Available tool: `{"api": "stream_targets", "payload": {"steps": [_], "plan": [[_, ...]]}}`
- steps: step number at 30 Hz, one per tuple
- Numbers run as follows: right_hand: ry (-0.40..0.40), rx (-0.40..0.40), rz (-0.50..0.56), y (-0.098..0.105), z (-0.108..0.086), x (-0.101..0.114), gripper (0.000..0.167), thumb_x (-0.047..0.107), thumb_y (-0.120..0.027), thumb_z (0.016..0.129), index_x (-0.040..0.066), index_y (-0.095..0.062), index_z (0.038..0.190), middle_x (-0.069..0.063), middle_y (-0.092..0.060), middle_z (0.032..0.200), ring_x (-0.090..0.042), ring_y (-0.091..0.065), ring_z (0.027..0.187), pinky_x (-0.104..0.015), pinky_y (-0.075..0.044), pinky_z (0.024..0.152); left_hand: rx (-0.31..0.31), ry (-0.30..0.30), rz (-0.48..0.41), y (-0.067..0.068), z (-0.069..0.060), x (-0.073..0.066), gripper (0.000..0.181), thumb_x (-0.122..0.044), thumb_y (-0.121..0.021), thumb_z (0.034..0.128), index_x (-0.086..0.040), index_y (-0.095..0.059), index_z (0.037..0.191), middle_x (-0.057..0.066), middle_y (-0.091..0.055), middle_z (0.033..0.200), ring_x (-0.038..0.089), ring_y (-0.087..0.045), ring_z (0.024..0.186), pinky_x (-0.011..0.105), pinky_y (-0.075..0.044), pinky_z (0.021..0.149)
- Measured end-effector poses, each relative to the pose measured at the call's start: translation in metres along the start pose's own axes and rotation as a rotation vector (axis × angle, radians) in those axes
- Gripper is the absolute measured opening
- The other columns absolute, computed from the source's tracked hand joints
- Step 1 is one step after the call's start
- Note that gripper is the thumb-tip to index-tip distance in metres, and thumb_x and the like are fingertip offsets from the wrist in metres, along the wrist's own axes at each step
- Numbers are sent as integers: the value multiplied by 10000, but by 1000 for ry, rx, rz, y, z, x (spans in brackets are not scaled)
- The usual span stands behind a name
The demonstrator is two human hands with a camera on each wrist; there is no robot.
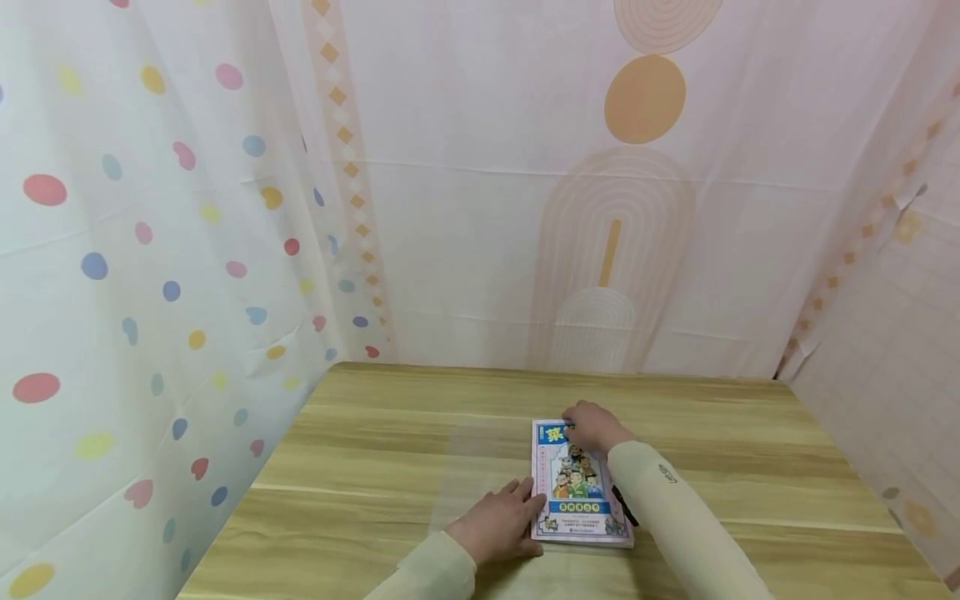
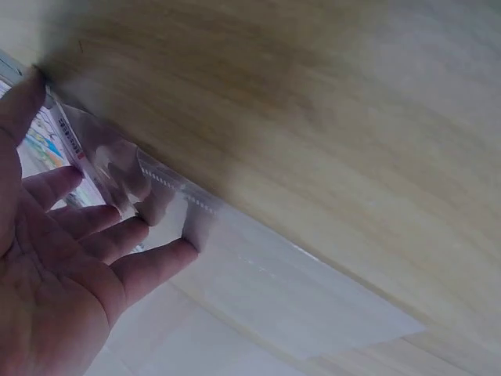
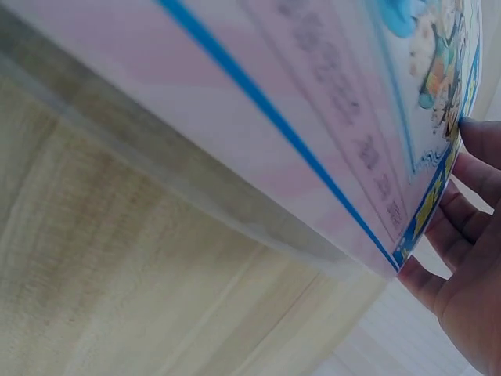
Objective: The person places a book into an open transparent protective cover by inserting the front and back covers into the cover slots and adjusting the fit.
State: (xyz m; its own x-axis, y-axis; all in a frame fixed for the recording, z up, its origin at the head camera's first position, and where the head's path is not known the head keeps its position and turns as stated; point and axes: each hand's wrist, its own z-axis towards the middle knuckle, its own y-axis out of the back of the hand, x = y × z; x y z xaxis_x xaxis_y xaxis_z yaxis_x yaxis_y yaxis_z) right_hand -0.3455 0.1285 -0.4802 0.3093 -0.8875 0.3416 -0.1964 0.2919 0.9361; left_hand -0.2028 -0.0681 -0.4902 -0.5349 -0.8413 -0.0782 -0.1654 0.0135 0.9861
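Note:
A thin pink-bordered book (image 1: 576, 479) with a blue title band and cartoon figures lies on the table. My left hand (image 1: 498, 523) touches its lower left edge, the fingers spread and fairly straight. In the left wrist view, these fingertips also touch a clear plastic sheet (image 2: 297, 274), which spreads out left of the book. At the far edge of the book, my right hand (image 1: 596, 427) grips the upper right part, covering some of the title. The right wrist view shows the thumb (image 3: 481, 139) at the cover's edge and clear film (image 3: 203, 196) along the book's side.
A thin black object (image 1: 624, 506), partly hidden by the right sleeve, lies at the book's right side. The wood-grain table (image 1: 375, 467) extends around the book. Patterned curtains (image 1: 450, 208) hang behind the table and at both sides.

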Motion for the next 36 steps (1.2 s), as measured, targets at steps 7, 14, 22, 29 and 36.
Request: {"api": "stream_targets", "payload": {"steps": [7,14,22,29,36], "plan": [[-5,7,10,1,0,2,352,155,-625,954,31,-640,1284,-140,-615,1202,-298,-586,1078,-507,-462,979,-29,16,-1,1,-1,-2,656,-469,-734,867,-167,-543,1418,85,-436,1512,286,-473,1329,522,-503,946],[5,15,11,1,0,3,375,146,-655,934,13,-636,1284,-177,-604,1266,-354,-558,1183,-521,-432,1021,-26,30,-42,2,1,-3,611,-443,-764,850,-153,-578,1355,77,-461,1492,282,-476,1326,530,-498,950],[19,20,-12,-1,1,2,381,131,-667,916,15,-643,1278,-163,-616,1237,-338,-564,1165,-513,-436,1018,-16,20,-56,5,3,-3,574,-436,-801,816,-151,-624,1281,46,-502,1451,296,-512,1292,496,-507,948],[34,20,-26,1,0,1,389,123,-666,910,7,-639,1281,-173,-617,1231,-345,-571,1158,-506,-444,1011,5,26,-86,8,5,-3,558,-420,-819,803,-156,-635,1259,37,-503,1453,306,-513,1294,492,-500,962],[20,29,-31,1,0,1,382,138,-681,907,26,-650,1271,-150,-622,1209,-312,-581,1119,-502,-448,1007,41,62,-131,7,9,-5,544,-400,-816,812,-146,-621,1252,79,-458,1495,332,-476,1326,578,-484,948]]}}
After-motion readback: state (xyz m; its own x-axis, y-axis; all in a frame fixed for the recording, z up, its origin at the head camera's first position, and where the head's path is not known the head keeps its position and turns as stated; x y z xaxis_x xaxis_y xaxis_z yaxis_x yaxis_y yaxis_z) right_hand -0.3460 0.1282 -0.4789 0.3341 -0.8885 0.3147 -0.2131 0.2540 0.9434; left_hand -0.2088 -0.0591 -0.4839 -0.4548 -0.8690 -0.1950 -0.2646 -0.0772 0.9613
